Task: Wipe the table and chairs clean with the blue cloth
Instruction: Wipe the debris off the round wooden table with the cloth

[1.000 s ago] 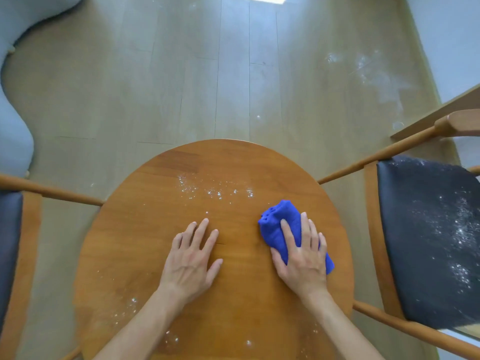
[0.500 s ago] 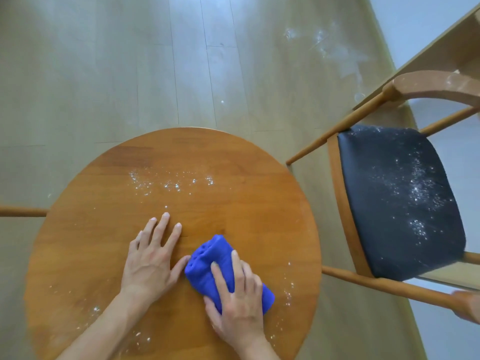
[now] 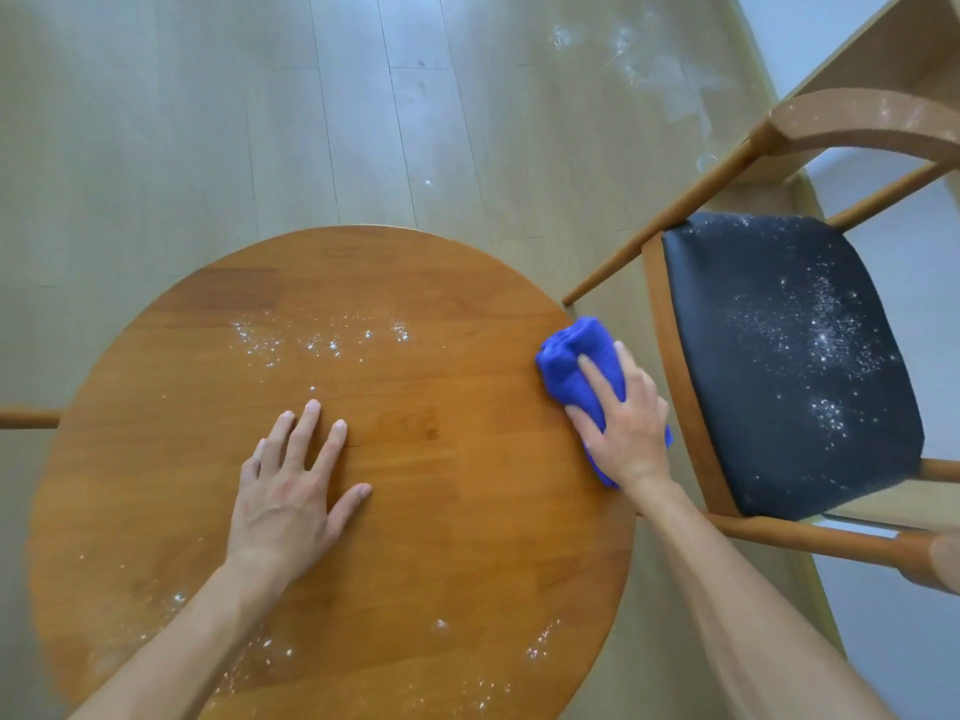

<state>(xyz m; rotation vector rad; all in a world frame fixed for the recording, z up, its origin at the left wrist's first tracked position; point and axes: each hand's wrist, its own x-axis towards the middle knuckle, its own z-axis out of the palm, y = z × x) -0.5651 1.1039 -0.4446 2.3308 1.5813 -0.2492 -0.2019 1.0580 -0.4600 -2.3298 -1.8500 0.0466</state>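
Round wooden worktop seen from above. The right hand presses a folded blue cloth flat against the worktop's right edge, just beside the chair; its fingers lie nearly straight and close together on top of the cloth, the thumb along the cloth's left side. The left hand rests palm down near the middle of the worktop, fingers spread wide and holding nothing. White powder lies in a band across the far part of the worktop and in scattered specks along the near edge. The chair's dark seat is also speckled with white powder. More powder marks the wooden floor beyond the chair.
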